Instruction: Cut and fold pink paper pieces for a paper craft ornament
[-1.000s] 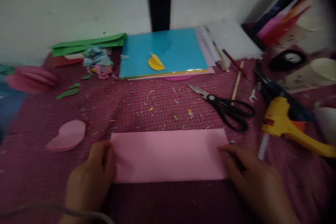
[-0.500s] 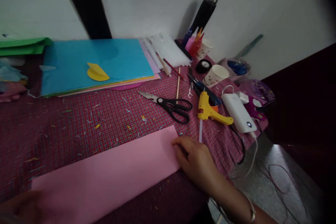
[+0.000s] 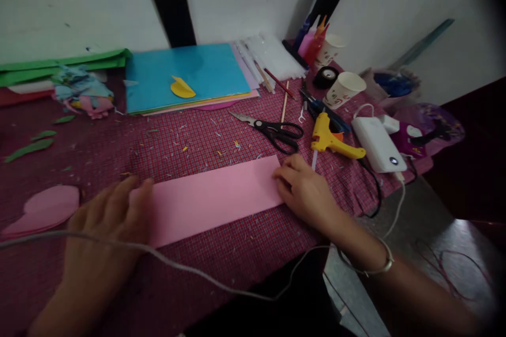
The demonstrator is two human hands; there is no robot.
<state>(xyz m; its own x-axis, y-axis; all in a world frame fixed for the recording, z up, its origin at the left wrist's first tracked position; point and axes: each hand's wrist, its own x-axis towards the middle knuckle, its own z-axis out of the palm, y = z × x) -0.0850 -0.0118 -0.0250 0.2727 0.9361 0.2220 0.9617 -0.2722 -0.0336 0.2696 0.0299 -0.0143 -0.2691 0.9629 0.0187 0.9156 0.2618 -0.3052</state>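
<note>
A long folded pink paper strip (image 3: 213, 197) lies flat on the red checked tablecloth (image 3: 190, 139). My left hand (image 3: 105, 226) rests on its left end with the fingers stretched out flat. At the strip's right end my right hand (image 3: 306, 189) presses down with curled fingers, pinching the paper's edge. Black scissors (image 3: 276, 130) lie just beyond the right hand, and a yellow glue gun (image 3: 332, 139) is to their right.
A stack of coloured paper with a blue top sheet (image 3: 190, 73) and a yellow cut-out (image 3: 182, 88) sits at the back. Pink cut shapes (image 3: 43, 209) lie at the left. Paper cups (image 3: 348, 88), a white power bank (image 3: 377, 143), pencils and a white cable (image 3: 190, 268) crowd the right and front.
The view has swung back to the left, so my left hand shows again on the strip's left end. The right hand stays on the right end.
</note>
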